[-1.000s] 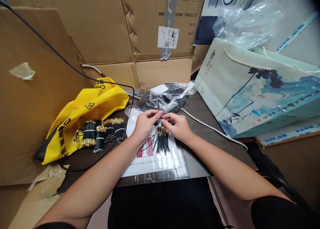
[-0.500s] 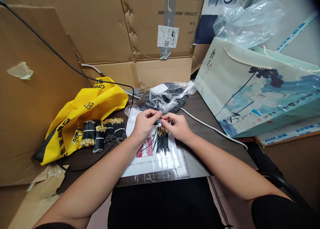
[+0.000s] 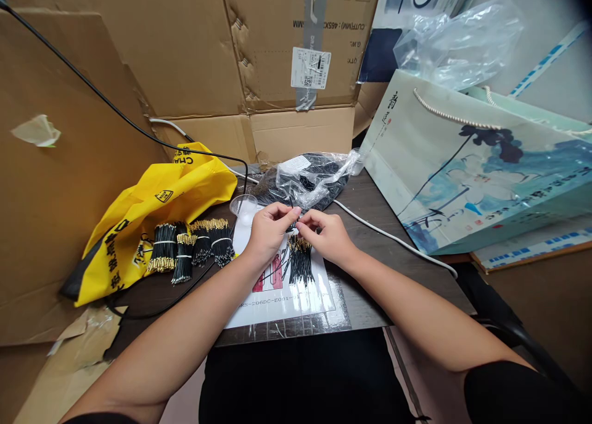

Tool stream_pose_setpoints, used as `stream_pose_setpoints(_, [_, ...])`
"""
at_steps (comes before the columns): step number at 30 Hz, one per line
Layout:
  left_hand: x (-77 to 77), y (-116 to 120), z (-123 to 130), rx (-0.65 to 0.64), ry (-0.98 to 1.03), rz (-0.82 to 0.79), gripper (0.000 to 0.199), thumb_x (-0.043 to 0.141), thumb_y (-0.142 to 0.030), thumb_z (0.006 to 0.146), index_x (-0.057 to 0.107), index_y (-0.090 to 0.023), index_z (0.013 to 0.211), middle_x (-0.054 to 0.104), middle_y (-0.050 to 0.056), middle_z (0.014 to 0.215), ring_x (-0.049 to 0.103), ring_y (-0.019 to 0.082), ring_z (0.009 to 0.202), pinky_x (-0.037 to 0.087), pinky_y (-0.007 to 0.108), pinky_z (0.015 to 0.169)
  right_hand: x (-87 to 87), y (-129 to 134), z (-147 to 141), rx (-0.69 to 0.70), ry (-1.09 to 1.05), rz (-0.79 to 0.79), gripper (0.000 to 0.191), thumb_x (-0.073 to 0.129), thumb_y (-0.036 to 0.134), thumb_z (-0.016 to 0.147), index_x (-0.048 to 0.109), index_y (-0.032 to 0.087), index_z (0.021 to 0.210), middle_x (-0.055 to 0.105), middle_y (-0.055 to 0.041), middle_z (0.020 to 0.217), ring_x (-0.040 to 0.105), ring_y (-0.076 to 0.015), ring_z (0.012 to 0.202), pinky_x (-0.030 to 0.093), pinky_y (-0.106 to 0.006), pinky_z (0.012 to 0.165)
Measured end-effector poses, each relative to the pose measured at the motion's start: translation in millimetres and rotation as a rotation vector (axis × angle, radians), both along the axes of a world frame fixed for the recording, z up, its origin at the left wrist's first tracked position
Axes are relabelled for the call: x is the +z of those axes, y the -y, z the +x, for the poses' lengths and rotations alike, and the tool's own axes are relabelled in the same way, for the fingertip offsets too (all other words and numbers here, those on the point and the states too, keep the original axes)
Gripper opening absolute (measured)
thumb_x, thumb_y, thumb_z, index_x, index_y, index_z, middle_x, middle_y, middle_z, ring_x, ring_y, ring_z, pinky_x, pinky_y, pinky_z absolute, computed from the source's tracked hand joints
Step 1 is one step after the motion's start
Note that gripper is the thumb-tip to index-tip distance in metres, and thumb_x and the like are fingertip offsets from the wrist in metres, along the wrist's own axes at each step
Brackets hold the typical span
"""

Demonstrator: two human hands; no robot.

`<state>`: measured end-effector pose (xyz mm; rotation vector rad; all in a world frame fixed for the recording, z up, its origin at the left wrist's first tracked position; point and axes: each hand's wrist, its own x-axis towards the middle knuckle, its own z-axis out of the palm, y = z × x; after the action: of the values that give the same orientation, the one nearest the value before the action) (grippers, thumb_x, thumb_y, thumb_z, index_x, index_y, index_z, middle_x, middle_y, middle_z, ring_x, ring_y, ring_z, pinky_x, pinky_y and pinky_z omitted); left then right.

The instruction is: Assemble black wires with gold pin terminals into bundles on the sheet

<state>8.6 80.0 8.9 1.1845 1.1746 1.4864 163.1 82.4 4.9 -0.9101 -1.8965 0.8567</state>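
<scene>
My left hand (image 3: 271, 230) and my right hand (image 3: 326, 233) meet above a white printed sheet (image 3: 250, 310), thumbs and index fingers pinched close together. Between the fingertips is something small and dark, too small to make out. Just below them, a loose bunch of black wires with gold tips (image 3: 301, 262) lies on the sheet. Left of my left forearm stand several banded bundles of the same kind of wires (image 3: 164, 246). Behind my fingers rests a clear plastic bag of black parts (image 3: 314, 174).
A yellow bag (image 3: 139, 211) lies on the left of the dark table (image 3: 370, 301). Cardboard boxes (image 3: 194, 60) rise behind. On the right stands a large paper bag (image 3: 453, 171). A white cable (image 3: 393, 234) and a black cable (image 3: 92, 85) cross the area.
The fingers of both hands have shifted very slightly at the pinch. The bunch of wires, the bundles and the bags look unmoved.
</scene>
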Motion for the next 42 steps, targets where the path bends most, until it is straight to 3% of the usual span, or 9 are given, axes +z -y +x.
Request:
stream_pose_setpoints(6, [3.1, 1.3, -2.4, -0.123, -0.076, -0.082, 0.033, 0.080, -0.045, 0.069, 0.072, -0.015, 0.080, 0.068, 0.002, 0.078, 0.057, 0.011, 0.070, 0.044, 0.023, 0.067, 24.5, -4.7, 19.0, -0.003, 0.251, 0.119, 0.017, 0.056, 0.027, 0.087, 0.057, 0.019, 0.071, 0.057, 0.0030, 0.063, 0.049, -0.0095, 0.056, 0.035, -0.023, 0.057])
stream_pose_setpoints(9, [5.8, 2.4, -4.8, -0.179, -0.183, -0.112, 0.039, 0.072, -0.050, 0.075, 0.073, -0.015, 0.092, 0.070, 0.005, 0.086, 0.057, 0.012, 0.071, 0.044, 0.023, 0.065, 47.1, -9.7, 43.2, -0.124, 0.348, 0.079, 0.016, 0.055, 0.029, 0.086, 0.057, 0.019, 0.074, 0.057, 0.0033, 0.063, 0.049, -0.0097, 0.058, 0.034, -0.023, 0.056])
stream_pose_setpoints(12, [5.2, 2.8, -6.8, -0.163, -0.320, -0.088, 0.035, 0.063, -0.051, 0.083, 0.069, -0.016, 0.084, 0.066, 0.002, 0.076, 0.052, 0.010, 0.063, 0.040, 0.023, 0.059, 61.4, -10.3, 68.3, -0.221, 0.542, 0.037, 0.020, 0.055, 0.033, 0.086, 0.055, 0.020, 0.071, 0.058, 0.0030, 0.062, 0.049, -0.0105, 0.056, 0.031, -0.024, 0.054])
stream_pose_setpoints(18, [8.2, 5.1, -9.6, -0.091, -0.683, 0.011, 0.025, 0.053, -0.037, 0.087, 0.058, -0.018, 0.072, 0.057, -0.002, 0.066, 0.049, 0.011, 0.062, 0.035, 0.024, 0.060, 37.7, 5.4, 84.4, -0.311, 0.920, -0.129, 0.022, 0.050, 0.036, 0.085, 0.061, 0.022, 0.073, 0.065, -0.0025, 0.072, 0.053, -0.0154, 0.063, 0.027, -0.027, 0.054])
stream_pose_setpoints(23, [36.5, 5.1, -20.6, -0.227, -1.103, 0.110, 0.023, 0.047, -0.031, 0.087, 0.056, -0.019, 0.070, 0.062, 0.002, 0.073, 0.053, 0.014, 0.069, 0.035, 0.027, 0.065, 15.2, 10.0, 77.6, -0.345, 1.036, -0.158, 0.028, 0.045, 0.040, 0.088, 0.063, 0.022, 0.077, 0.068, -0.0048, 0.079, 0.057, -0.0183, 0.068, 0.025, -0.028, 0.054])
stream_pose_setpoints(29, [63.9, 23.9, -27.8, -0.518, -1.612, -0.235, 0.032, 0.042, -0.038, 0.085, 0.065, -0.017, 0.077, 0.068, 0.013, 0.083, 0.060, 0.024, 0.071, 0.039, 0.032, 0.062, 15.1, 7.2, 74.3, -0.287, 1.013, -0.126, 0.034, 0.044, 0.048, 0.091, 0.063, 0.023, 0.078, 0.069, -0.0041, 0.081, 0.058, -0.0184, 0.071, 0.025, -0.027, 0.055])
stream_pose_setpoints(32, [62.3, 41.8, -25.4, -0.623, -1.643, -0.346, 0.031, 0.042, -0.035, 0.083, 0.066, -0.017, 0.077, 0.069, 0.014, 0.084, 0.064, 0.027, 0.074, 0.044, 0.033, 0.063, 18.4, 6.6, 75.2, -0.290, 1.004, -0.097, 0.031, 0.045, 0.046, 0.092, 0.062, 0.023, 0.080, 0.069, -0.0029, 0.081, 0.058, -0.0181, 0.070, 0.025, -0.027, 0.055])
stream_pose_setpoints(34, [57.4, 51.4, -23.8, -0.594, -1.672, -0.316, 0.030, 0.043, -0.035, 0.082, 0.067, -0.016, 0.082, 0.070, 0.015, 0.088, 0.065, 0.029, 0.076, 0.046, 0.036, 0.064, 21.7, 6.0, 73.6, -0.260, 0.989, -0.041, 0.025, 0.046, 0.041, 0.093, 0.062, 0.023, 0.085, 0.069, -0.0022, 0.083, 0.059, -0.0174, 0.071, 0.025, -0.027, 0.055])
stream_pose_setpoints(42, [39.9, 58.8, -18.2, -0.555, -1.690, -0.238, 0.029, 0.041, -0.028, 0.081, 0.066, -0.015, 0.089, 0.070, 0.017, 0.093, 0.067, 0.031, 0.081, 0.048, 0.038, 0.065, 27.9, -18.4, 27.8, 0.081, 0.958, 0.268, 0.021, 0.048, 0.023, 0.094, 0.067, 0.026, 0.103, 0.066, -0.0025, 0.096, 0.060, -0.0149, 0.081, 0.027, -0.027, 0.061])
